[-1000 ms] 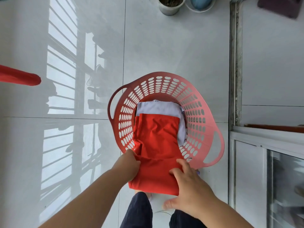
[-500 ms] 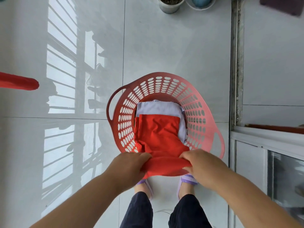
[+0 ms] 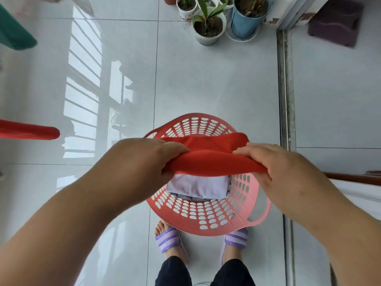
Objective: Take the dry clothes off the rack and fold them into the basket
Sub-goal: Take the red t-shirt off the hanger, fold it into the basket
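Observation:
A red garment [image 3: 212,159], folded into a flat band, hangs in the air over the red perforated basket [image 3: 208,217] on the floor. My left hand [image 3: 144,159] grips its left end and my right hand [image 3: 274,166] grips its right end, fingers curled round the cloth. Inside the basket lies a folded pale lilac garment [image 3: 198,187], partly hidden by the red one. A red cloth edge [image 3: 28,132] and a teal cloth [image 3: 14,32] hang at the left border.
Potted plants [image 3: 208,27] and a blue pot [image 3: 247,17] stand on the tiles at the top. A sliding door track [image 3: 285,100] runs down the right side. My feet in purple sandals [image 3: 169,240] stand just behind the basket. A dark mat [image 3: 336,21] lies top right.
Both hands have lifted the red garment out of the basket, folded over, uncovering the lilac garment. The view has tilted forward, and the pots are now visible.

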The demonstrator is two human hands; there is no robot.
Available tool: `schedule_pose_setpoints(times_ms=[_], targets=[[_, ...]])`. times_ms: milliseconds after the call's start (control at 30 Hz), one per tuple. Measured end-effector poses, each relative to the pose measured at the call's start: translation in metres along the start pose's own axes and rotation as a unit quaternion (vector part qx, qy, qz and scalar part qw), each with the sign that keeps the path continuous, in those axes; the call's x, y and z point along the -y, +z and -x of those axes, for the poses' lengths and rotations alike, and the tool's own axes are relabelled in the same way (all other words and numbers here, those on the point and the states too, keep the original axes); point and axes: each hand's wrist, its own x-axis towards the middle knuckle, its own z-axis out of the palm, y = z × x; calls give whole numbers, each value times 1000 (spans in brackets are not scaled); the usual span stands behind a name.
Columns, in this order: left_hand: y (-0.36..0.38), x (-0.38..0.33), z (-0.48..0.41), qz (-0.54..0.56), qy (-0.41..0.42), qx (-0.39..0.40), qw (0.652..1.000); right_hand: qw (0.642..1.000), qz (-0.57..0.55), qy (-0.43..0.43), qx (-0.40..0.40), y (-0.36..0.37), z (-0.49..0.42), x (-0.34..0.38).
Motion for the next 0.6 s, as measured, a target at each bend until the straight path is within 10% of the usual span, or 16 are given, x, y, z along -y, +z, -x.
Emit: schedule_pose_setpoints(times_ms=[600], targets=[[195,2,52,165,-151,311,924,971,-16,78,224,179,-10,-76]])
